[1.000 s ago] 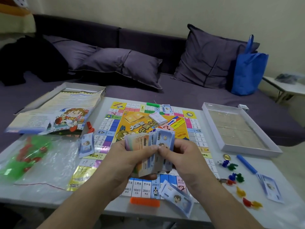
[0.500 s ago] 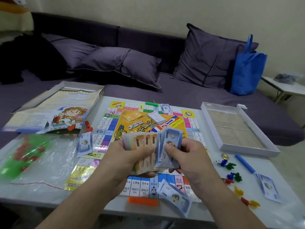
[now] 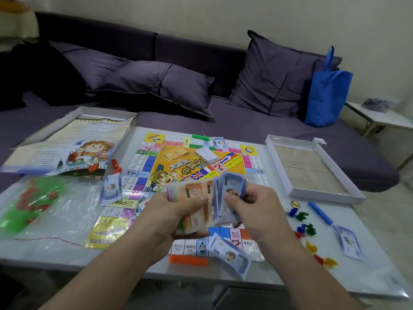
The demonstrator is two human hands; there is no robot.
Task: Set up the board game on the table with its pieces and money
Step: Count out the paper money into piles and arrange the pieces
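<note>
- Left hand (image 3: 172, 211) grips a thick wad of notes (image 3: 192, 195), held above the board (image 3: 192, 175) on the table (image 3: 368, 260).
- Right hand (image 3: 252, 206) pinches several blue notes (image 3: 230, 186) off the wad's right side.
- Pawns (image 3: 301, 222) lie right of the board.

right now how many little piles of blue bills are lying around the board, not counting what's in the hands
4: far pile on the board's top edge, left pile at its left edge, near pile at its bottom edge, right pile on the table. The hands may hide more.
</note>
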